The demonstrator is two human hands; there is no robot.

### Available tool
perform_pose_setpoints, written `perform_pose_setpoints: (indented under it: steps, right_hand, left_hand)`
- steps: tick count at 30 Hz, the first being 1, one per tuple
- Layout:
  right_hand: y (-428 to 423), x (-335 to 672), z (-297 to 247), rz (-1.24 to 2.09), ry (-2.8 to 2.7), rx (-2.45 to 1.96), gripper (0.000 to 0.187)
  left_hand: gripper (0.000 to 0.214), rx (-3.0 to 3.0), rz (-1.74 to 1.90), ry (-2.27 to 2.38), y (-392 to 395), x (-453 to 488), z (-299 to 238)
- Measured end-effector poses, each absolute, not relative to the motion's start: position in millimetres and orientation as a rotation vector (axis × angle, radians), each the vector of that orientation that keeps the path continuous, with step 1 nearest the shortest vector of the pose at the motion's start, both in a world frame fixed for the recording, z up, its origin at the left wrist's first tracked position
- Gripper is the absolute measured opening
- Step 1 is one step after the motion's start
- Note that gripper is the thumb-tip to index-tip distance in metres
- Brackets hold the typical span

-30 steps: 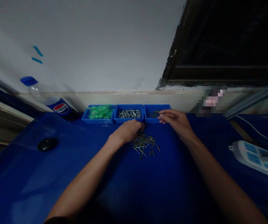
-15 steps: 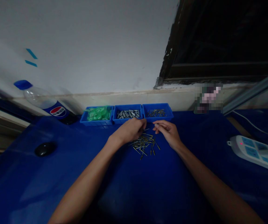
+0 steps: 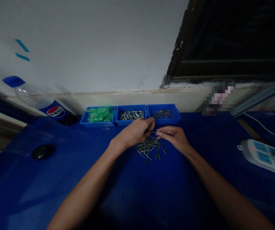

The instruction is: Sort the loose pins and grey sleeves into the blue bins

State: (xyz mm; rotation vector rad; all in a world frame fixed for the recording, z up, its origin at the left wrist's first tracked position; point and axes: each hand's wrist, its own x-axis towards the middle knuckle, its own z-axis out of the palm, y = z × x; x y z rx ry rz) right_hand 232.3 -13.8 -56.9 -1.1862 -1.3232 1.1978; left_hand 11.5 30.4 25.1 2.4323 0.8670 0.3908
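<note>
A loose pile of thin metal pins (image 3: pixel 148 147), brass and silver in tone, lies on the blue tabletop (image 3: pixel 137 191). My left hand (image 3: pixel 139 131) is closed above the pile's far left side, its fingertips turned down and mostly hidden. To its right, my right hand (image 3: pixel 173 135) pinches the end of a thin metal pin (image 3: pixel 154 132) between thumb and fingers. That pin spans the small gap between both hands; whether the left fingers grip its other end is hidden.
Behind the hands, three blue bins stand in a row: one with green plastic packets (image 3: pixel 100 114), one with short silver cylinders (image 3: pixel 132 115), one with thin metal pins (image 3: pixel 162 114). A cola bottle (image 3: pixel 56 111) and black mouse (image 3: pixel 42 152) are left, a power strip (image 3: pixel 264 156) right.
My hands have come closer together, and a thin pin now shows between them. The whole view has shifted slightly. The pile looks much the same.
</note>
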Motion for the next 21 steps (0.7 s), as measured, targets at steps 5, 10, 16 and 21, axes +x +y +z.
perform_pose_setpoints:
  steps: [5, 10, 16, 21]
  right_hand:
    - [-11, 233, -60, 1.073, -1.147, -1.142, 0.026]
    - [-12, 234, -59, 1.075, -1.077, -1.038, 0.046]
    - [-14, 233, -54, 1.061, -1.096, -1.102, 0.027]
    - [-13, 234, -51, 1.099, -1.063, -1.094, 0.026]
  left_hand:
    - [0.015, 2.518, 0.368, 0.999, 35, 7, 23]
    - [0.019, 2.539, 0.106, 1.093, 36, 8, 10]
    - [0.022, 2.575, -0.019, 1.112, 35, 13, -1]
    - [0.022, 2.545, -0.018, 1.092, 37, 7, -1]
